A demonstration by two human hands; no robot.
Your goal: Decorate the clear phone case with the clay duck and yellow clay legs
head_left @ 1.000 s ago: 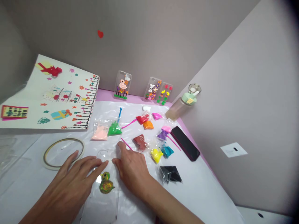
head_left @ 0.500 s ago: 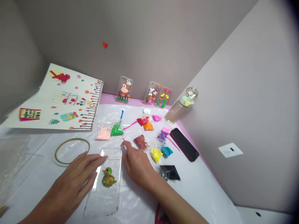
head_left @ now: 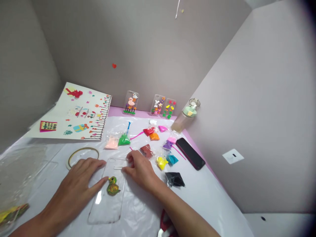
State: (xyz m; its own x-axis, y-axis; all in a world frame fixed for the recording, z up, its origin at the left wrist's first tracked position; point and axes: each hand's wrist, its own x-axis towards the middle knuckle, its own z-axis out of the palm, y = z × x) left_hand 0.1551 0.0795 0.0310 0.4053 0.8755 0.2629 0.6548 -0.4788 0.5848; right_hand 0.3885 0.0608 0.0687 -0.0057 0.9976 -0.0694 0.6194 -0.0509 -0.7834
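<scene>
A clear phone case (head_left: pixel 106 212) lies flat on the plastic-covered table. On its middle sits a green and yellow mottled clay duck (head_left: pixel 113 187). My left hand (head_left: pixel 79 179) rests by the case's left edge, fingers stretched out, with the thumb tip close to the duck's head. Curled round the case's upper right edge is my right hand (head_left: pixel 140 169), its thumb over the case at the end of a small pale strip (head_left: pixel 118 168). What lies beneath its fingers is hidden. Partly behind my left hand lies a roll of tape (head_left: pixel 84 149).
Several clay packets, among them yellow (head_left: pixel 162 162), black (head_left: pixel 176 179) and green (head_left: pixel 123 139), lie beyond my right hand. A phone (head_left: pixel 190 153) and bottle (head_left: pixel 184 120) stand right. Decorated cases (head_left: pixel 131 102) lean on the wall. Red-handled scissors (head_left: pixel 164 223) lie near my right forearm.
My right hand's fingers have drawn in from beside the case onto its upper right edge. My left thumb has moved out toward the duck. The view has shifted slightly.
</scene>
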